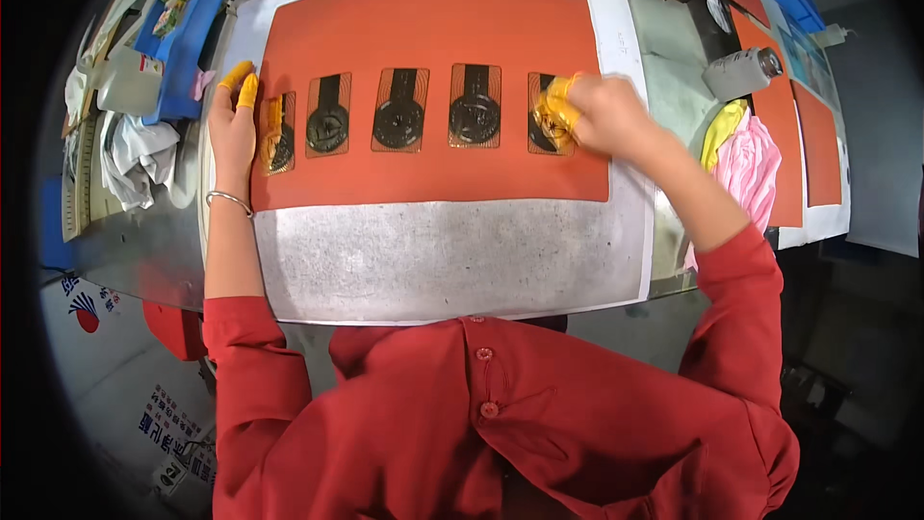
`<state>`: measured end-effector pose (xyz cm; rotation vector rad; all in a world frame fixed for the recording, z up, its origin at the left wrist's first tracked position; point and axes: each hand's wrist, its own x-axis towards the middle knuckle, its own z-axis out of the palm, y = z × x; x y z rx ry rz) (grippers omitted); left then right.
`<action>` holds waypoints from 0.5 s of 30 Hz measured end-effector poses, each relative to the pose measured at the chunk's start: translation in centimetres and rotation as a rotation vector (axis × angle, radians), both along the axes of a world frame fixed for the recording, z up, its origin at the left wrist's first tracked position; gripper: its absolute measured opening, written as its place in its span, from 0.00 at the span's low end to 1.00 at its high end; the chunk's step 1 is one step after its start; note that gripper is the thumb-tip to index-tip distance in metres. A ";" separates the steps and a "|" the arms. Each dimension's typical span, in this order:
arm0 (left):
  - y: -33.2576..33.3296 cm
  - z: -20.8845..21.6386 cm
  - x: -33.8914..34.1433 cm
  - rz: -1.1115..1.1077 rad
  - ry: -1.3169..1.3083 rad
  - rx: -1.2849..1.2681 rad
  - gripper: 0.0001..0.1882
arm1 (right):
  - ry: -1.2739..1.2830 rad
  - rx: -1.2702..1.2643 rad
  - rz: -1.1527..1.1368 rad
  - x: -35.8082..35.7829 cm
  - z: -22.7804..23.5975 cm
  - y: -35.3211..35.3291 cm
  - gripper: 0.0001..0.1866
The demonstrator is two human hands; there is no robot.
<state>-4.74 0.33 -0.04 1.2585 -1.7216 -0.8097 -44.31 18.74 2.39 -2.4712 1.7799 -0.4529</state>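
An orange mat [433, 169] lay flat on a white sheet [452, 260] on the desk [144, 250], and everything else sat in relation to that mat. Five rectangular windows ran in a row across its middle, each showing a copper-coloured coil piece [399, 109] with a dark round centre and a dark strip running up from it. The left hand [234, 130] rested at the mat's left edge, its fingers, capped in yellow finger cots [247, 90], lying loosely open, with one fingertip down on the leftmost piece [279, 133]; it pressed rather than gripped anything. The right hand [608, 116] sat over the rightmost window near the mat's right edge, its yellow-cotted fingers bunched narrowly down onto the rightmost piece [549, 125]; whether the grip actually pinched that piece or only pressed on it, I could not tell. A thin bangle [229, 199] circled the left wrist, and both arms wore red sleeves [741, 279]. Left of the mat lay crumpled white cloth [135, 159] and a blue box [188, 10]. Right of the mat lay a pink cloth [756, 169] with a yellow one [724, 127] touching it, a grey bottle [739, 72] on its side just above them, and a second orange mat [818, 135] farther right.
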 end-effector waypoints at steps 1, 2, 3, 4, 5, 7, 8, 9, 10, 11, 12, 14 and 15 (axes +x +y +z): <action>-0.8 -0.2 0.6 -0.042 0.044 -0.048 0.15 | -0.012 0.013 0.041 0.1 0.0 -0.1 0.03; -0.8 -0.8 1.0 -0.032 0.042 -0.045 0.15 | -0.023 0.025 0.080 0.2 0.1 -0.1 0.03; -0.6 -1.4 1.4 -0.024 0.040 -0.042 0.15 | -0.034 0.037 0.119 0.3 0.1 0.0 0.02; -0.8 -1.4 1.5 -0.021 0.045 -0.044 0.15 | -0.039 0.044 0.152 0.5 0.4 0.0 0.02; -0.6 -1.2 1.7 0.009 -0.024 -0.058 0.16 | -0.061 0.047 0.270 1.5 0.6 0.5 0.03; -0.9 -0.7 1.0 0.005 -0.020 -0.055 0.16 | 0.009 0.064 0.204 1.3 1.0 0.5 0.04; -0.7 -0.6 0.8 -0.007 -0.026 -0.042 0.16 | 0.011 0.002 0.144 0.9 0.6 0.1 0.04; -0.7 -0.6 0.7 -0.023 0.004 -0.028 0.16 | 0.006 0.102 0.077 0.1 0.8 -0.3 0.04; -0.6 -0.9 0.9 -0.024 0.013 -0.026 0.16 | 0.059 0.106 0.069 0.5 0.9 -0.1 0.03; -0.8 -1.3 1.3 -0.019 0.027 -0.032 0.16 | 0.002 0.100 0.117 1.0 0.7 0.4 0.03; -0.9 -1.4 1.8 -0.015 0.041 -0.037 0.16 | -0.056 0.093 0.166 1.8 0.5 1.4 0.03; -0.2 -0.4 1.0 0.004 -0.023 -0.033 0.16 | -0.065 0.135 0.164 2.9 1.3 3.0 0.02; -0.5 -0.2 0.7 0.003 -0.008 -0.022 0.16 | -0.021 0.105 0.124 2.4 1.2 2.4 0.02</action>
